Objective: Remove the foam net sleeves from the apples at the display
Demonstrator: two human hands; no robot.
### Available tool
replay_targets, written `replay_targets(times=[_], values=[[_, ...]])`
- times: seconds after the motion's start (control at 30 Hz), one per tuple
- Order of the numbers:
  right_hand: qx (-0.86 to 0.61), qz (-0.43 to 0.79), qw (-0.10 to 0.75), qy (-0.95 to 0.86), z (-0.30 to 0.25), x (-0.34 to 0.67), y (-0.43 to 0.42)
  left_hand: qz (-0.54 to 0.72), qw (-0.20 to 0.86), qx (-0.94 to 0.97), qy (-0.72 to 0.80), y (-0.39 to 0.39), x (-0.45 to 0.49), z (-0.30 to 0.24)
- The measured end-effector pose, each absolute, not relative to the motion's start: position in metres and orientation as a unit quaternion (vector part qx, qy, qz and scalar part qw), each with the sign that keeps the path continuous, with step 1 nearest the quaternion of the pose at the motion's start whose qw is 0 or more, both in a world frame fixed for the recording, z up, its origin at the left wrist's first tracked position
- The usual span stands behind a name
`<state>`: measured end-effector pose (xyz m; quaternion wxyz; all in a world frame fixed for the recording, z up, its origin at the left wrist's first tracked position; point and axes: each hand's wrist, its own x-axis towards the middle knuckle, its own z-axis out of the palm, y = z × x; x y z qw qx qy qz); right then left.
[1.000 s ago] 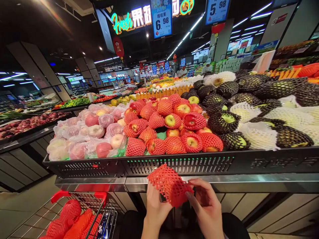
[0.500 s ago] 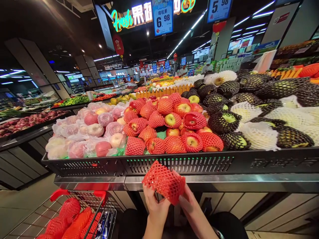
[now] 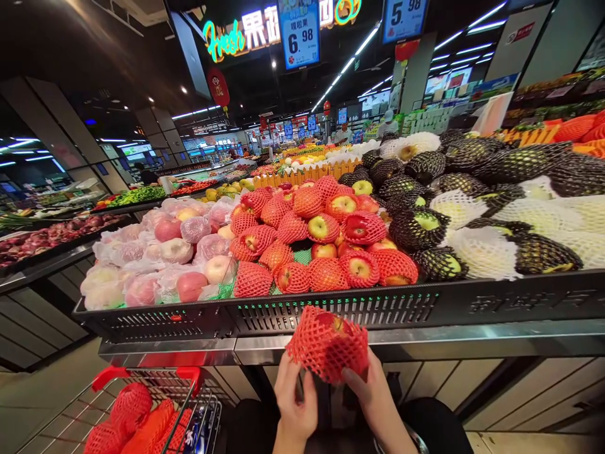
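Note:
An apple (image 3: 338, 325) in a red foam net (image 3: 314, 345) is held up in front of the display's black front edge, its red skin showing through the net's open top. My left hand (image 3: 297, 394) pinches the net's left side, with the thumb and fingers bent. On the other side my right hand (image 3: 366, 381) grips the netted apple, thumb across its lower front. Behind it lies a pile of apples (image 3: 326, 268) in the same red nets, several with their tops bare.
A shopping cart (image 3: 142, 372) at lower left holds several red-netted items (image 3: 132, 407) and a blue package (image 3: 201, 429). Plastic-wrapped fruit (image 3: 177, 252) lies left of the apples; fruit in black nets (image 3: 420, 230) lies right. The black display rail (image 3: 265, 315) runs in front.
The netted apple has turned in my hands, so its red top now shows. It has shifted slightly right, and the view has swung a little.

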<state>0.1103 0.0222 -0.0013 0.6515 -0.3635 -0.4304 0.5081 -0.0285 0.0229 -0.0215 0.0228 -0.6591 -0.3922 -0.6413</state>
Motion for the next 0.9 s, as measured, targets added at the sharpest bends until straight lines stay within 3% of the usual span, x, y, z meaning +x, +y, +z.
replay_targets(times=[0.17,0.5,0.73,0.9], values=[[-0.354,0.509,0.652,-0.436,-0.009,0.1,0.017,-0.853,-0.035,-0.419,-0.309,0.017,-0.03,0.002],[-0.337,0.467,0.664,-0.477,-0.003,0.089,0.005,-0.557,-0.251,-0.647,-0.456,-0.011,-0.025,0.006],[-0.331,0.353,0.639,-0.598,0.002,0.098,0.007,-0.616,-0.268,-0.601,-0.434,-0.007,-0.027,0.001],[-0.302,0.338,0.559,-0.695,0.018,0.113,0.005,-0.665,-0.218,-0.546,-0.46,0.006,-0.026,-0.023]])
